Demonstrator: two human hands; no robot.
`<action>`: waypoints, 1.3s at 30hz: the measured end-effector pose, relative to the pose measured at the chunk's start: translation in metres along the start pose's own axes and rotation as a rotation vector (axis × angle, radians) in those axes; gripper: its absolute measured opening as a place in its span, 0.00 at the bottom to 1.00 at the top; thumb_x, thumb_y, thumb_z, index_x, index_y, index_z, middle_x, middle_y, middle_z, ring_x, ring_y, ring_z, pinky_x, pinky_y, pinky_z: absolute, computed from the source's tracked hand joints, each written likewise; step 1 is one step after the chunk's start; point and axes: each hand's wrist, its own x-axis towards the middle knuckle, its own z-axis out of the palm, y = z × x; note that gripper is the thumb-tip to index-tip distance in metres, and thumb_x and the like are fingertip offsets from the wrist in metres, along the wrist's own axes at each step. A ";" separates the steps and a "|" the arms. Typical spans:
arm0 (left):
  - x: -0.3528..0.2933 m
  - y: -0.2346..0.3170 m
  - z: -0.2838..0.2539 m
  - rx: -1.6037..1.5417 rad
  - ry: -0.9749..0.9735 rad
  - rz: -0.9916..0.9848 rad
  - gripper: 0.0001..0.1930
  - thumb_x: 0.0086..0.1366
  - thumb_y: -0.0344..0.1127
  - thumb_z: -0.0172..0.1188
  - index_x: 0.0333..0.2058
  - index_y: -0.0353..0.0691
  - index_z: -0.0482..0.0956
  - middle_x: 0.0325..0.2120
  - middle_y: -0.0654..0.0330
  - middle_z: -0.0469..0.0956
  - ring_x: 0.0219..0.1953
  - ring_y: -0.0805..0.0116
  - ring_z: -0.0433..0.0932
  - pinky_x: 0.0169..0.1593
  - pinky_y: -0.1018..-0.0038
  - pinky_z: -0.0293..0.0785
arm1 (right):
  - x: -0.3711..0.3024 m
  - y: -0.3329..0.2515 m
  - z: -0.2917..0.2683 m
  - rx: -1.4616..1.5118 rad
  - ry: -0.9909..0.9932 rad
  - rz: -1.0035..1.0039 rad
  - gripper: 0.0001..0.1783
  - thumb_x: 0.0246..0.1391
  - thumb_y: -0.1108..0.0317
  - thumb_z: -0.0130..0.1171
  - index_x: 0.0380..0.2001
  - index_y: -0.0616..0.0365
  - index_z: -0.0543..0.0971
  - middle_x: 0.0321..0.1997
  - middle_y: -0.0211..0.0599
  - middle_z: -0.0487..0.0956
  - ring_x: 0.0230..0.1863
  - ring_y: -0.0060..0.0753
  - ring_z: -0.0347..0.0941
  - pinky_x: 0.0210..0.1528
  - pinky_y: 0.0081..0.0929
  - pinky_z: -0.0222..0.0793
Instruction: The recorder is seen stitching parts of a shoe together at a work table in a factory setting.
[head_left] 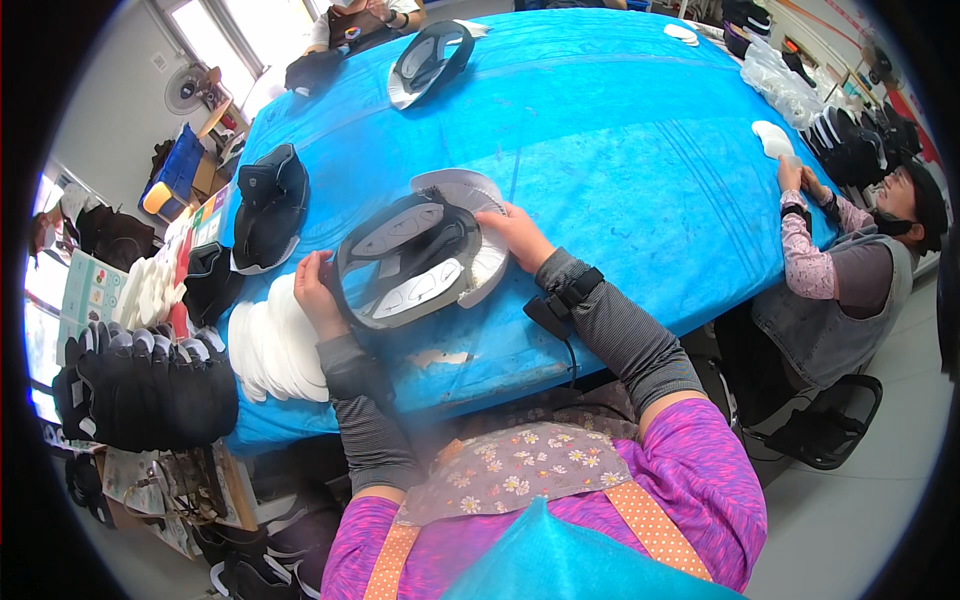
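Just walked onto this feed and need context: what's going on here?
A person holds a black shoe upper over a blue-covered table. The right hand grips it at the pale pleated edge; the left hand is at the other end, its grip unclear. White insole-shaped pieces lie overlapped near the left hand, and another black upper lies beyond them. At the right side, a co-worker's hands are at small white pieces.

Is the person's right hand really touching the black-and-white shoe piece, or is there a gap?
Touching: in the head view, the right hand has its fingers against the white edge of the black-and-white shoe piece, without visible gap.
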 end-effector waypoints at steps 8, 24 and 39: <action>0.001 -0.001 -0.001 -0.008 0.009 0.014 0.07 0.68 0.34 0.57 0.33 0.37 0.79 0.28 0.67 0.77 0.28 0.82 0.70 0.34 0.85 0.67 | -0.001 -0.001 0.001 0.015 -0.012 0.004 0.20 0.58 0.65 0.59 0.51 0.65 0.74 0.45 0.39 0.80 0.42 0.29 0.78 0.44 0.28 0.75; -0.002 0.002 0.003 -0.032 0.003 0.002 0.07 0.68 0.33 0.57 0.33 0.36 0.79 0.27 0.66 0.76 0.27 0.81 0.69 0.34 0.84 0.67 | 0.000 -0.002 0.000 0.005 -0.004 0.007 0.21 0.57 0.64 0.59 0.51 0.65 0.74 0.45 0.38 0.80 0.42 0.29 0.78 0.45 0.28 0.74; 0.002 -0.002 -0.002 -0.041 0.003 -0.004 0.06 0.67 0.32 0.57 0.33 0.36 0.78 0.29 0.64 0.78 0.28 0.80 0.71 0.36 0.83 0.69 | 0.000 -0.001 0.002 0.011 -0.011 0.007 0.20 0.58 0.65 0.59 0.51 0.65 0.74 0.45 0.39 0.80 0.42 0.29 0.78 0.45 0.28 0.75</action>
